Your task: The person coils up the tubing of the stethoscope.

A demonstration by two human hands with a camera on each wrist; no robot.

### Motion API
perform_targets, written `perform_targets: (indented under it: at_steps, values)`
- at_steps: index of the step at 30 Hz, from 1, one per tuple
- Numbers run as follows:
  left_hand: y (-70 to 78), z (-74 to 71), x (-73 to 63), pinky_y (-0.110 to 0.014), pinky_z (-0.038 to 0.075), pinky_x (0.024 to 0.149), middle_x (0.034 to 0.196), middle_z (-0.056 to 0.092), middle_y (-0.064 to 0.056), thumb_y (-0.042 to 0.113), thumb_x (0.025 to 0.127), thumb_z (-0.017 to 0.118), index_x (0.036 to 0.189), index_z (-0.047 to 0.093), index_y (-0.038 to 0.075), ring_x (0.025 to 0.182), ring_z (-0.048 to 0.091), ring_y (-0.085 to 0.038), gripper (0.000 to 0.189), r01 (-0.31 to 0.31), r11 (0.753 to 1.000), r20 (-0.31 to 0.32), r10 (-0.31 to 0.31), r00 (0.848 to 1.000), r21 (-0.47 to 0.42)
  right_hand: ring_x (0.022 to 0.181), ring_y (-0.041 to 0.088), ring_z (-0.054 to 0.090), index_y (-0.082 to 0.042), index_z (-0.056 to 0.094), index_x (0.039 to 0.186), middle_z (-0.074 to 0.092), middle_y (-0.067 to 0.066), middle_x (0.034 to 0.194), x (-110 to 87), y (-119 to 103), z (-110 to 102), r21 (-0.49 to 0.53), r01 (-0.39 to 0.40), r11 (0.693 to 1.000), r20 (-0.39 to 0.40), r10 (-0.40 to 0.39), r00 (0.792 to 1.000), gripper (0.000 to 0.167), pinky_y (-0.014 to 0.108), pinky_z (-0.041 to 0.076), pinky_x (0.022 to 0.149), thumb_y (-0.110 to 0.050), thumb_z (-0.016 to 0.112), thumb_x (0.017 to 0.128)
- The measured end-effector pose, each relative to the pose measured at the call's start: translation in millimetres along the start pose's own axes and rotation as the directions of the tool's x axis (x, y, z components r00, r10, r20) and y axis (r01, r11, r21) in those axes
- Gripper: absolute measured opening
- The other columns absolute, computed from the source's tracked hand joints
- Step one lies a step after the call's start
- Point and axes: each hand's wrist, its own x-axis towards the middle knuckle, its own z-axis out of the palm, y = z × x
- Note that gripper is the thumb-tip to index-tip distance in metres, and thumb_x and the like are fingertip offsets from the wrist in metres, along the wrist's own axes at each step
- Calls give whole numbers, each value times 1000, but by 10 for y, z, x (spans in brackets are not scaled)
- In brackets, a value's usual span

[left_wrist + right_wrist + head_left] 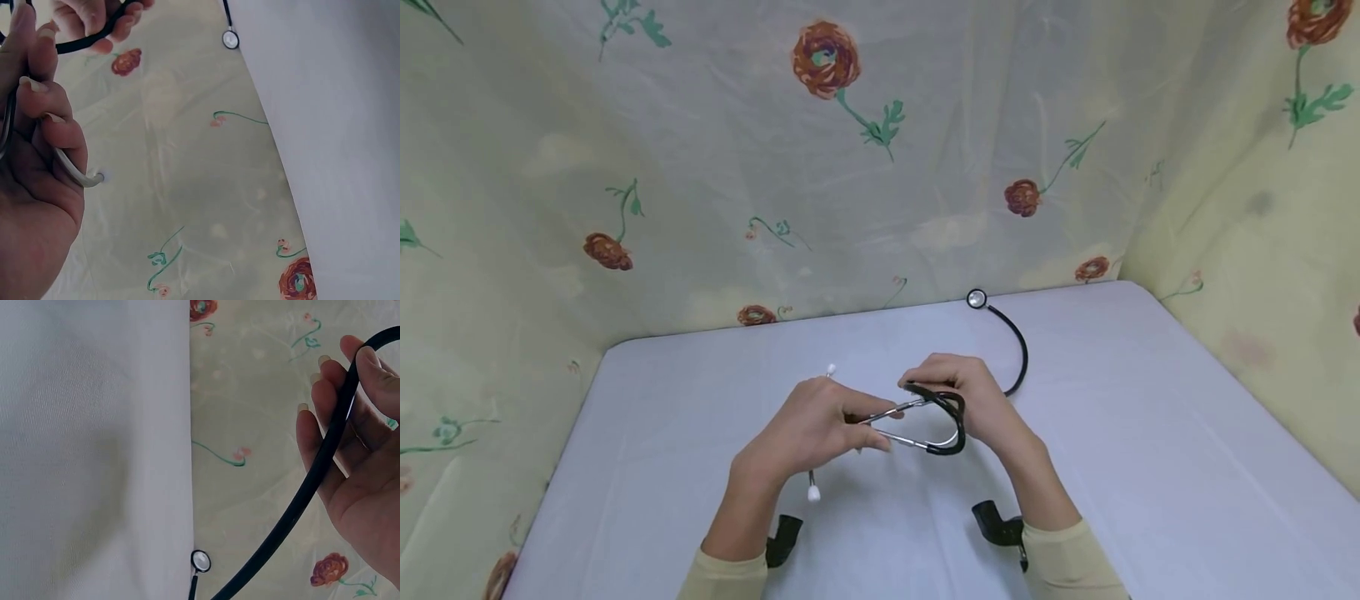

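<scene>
Both hands hold a stethoscope above the table. My left hand (pixel 820 425) grips its metal ear tubes (pixel 910 440); the white ear tips (pixel 813 493) stick out beyond the hand on either side. Between thumb and fingers my right hand (pixel 970 392) pinches the black tubing (pixel 325 453), which bends in a loop near the metal arms. From behind the right hand the tubing curves back across the table to the round chest piece (pixel 976 298) at the far edge. In the left wrist view, one ear tube (pixel 74 170) pokes out from under the curled fingers.
A white cloth covers the table (pixel 670 467). Flower-patterned curtains (pixel 917 233) hang behind it and along both sides. Black camera mounts (pixel 997 525) sit at both wrists, near the cuffs of the light sleeves (pixel 1071 558).
</scene>
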Motion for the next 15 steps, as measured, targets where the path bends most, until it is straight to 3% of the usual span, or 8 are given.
perform_targets:
  at_steps: [5, 12, 15]
  values:
    - [-26, -27, -14, -20, 44, 55, 72, 71, 19, 34, 78, 83, 113, 76, 29, 56, 57, 4, 36, 0, 1000, -50, 1, 999, 4, 82, 14, 64, -11, 77, 105, 73, 7, 90, -4, 22, 21, -73, 40, 997, 31, -38, 999, 19, 24, 51, 75, -6, 71, 88]
    - [-55, -72, -30, -20, 41, 54, 62, 62, 19, 36, 79, 81, 114, 76, 30, 54, 51, 3, 35, 16, 999, -108, -11, 994, 48, 71, 14, 52, -11, 73, 86, 66, 3, 78, 30, -68, 61, -171, -123, 977, -7, 124, 992, 6, 24, 39, 63, -17, 73, 88]
    - [-43, -68, -30, -20, 42, 55, 65, 64, 19, 34, 80, 82, 112, 76, 30, 55, 52, 2, 34, 12, 1000, -110, -11, 994, 15, 70, 12, 51, -14, 72, 84, 66, -1, 77, 33, -104, 83, -199, -131, 971, 2, 134, 991, 6, 24, 40, 63, -18, 72, 89]
